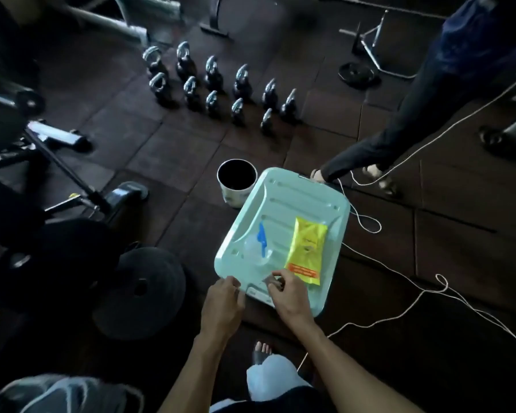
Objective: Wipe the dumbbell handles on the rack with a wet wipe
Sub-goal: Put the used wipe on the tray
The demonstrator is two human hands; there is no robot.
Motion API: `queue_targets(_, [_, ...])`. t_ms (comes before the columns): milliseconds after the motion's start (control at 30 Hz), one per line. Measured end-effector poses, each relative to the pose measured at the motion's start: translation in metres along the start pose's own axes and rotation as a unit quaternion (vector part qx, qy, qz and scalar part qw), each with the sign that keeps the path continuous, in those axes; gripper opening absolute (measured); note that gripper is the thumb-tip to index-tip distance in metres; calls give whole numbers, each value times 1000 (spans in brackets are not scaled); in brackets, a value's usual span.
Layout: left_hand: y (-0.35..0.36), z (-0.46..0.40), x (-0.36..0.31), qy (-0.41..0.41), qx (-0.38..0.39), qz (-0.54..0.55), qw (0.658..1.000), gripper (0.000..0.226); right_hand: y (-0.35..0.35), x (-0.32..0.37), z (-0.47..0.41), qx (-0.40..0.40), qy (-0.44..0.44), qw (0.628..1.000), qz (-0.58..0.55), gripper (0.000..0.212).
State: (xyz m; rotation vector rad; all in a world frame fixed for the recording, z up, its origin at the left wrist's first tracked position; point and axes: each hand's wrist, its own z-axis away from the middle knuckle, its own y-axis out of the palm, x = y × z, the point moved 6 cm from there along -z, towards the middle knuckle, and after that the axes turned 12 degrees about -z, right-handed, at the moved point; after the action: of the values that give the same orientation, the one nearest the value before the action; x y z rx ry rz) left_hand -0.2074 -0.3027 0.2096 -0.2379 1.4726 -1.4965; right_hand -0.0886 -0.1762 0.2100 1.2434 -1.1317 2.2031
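Note:
A yellow wet wipe pack lies on the pale green box lid on the gym floor in front of me. My right hand is at the lid's near edge, thumb and forefinger pinching a small grey item that is too blurred to name. My left hand is just left of it at the same edge with its fingers curled; its fingertips are hidden. Several chrome-handled weights stand in rows on the floor farther away. No dumbbell rack is in view.
A clear spray bottle with a blue trigger lies on the lid beside the pack. A white cup-shaped bin stands at the lid's far left. Black weight plates lie to the left. Another person's legs and a white cord are to the right.

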Motion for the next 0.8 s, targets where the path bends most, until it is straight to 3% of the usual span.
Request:
queue_targets(267, [-15, -89, -37, 5, -3, -5, 1000, 24, -3, 31, -84, -5, -14, 999, -31, 12])
queue_targets(800, [-94, -354, 2, 85, 6, -66, 994, 20, 100, 128, -301, -114, 24, 987, -107, 10])
